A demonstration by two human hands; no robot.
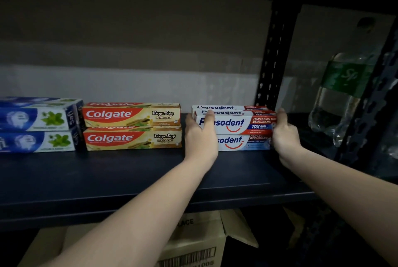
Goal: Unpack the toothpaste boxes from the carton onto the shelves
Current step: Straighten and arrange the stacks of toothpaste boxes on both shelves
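- A dark metal shelf (129, 180) spans the frame, its front lip running left to right below the stock; a broad bare strip of shelf lies open between that lip and the boxes.
- A pale back wall (129, 51) rises behind the shelf, with plenty of clear height above the stacks.
- A perforated black upright (272, 57) stands at the shelf's right rear, just behind the right end of the Pepsodent boxes.
- An open cardboard carton (193, 243) sits below the shelf, partly hidden by the shelf lip and the forearms, a flap raised on its right.
- Clear plastic bottles (340, 92) with green labels stand in the next bay to the right, beyond the upright.
- A blue toothpaste stack (38, 124) at far left runs off the frame edge.
- A Colgate stack (132, 126), two high, sits just beside the blue one; a narrow gap separates it from the Pepsodent.
- The top Pepsodent box (237, 123) rests on a lower Pepsodent box (241, 143), with another box visible behind.
- The left hand (200, 135) clamps the top box's left end, thumb over the front face.
- The right hand (285, 131) grips its right end, close to the upright.
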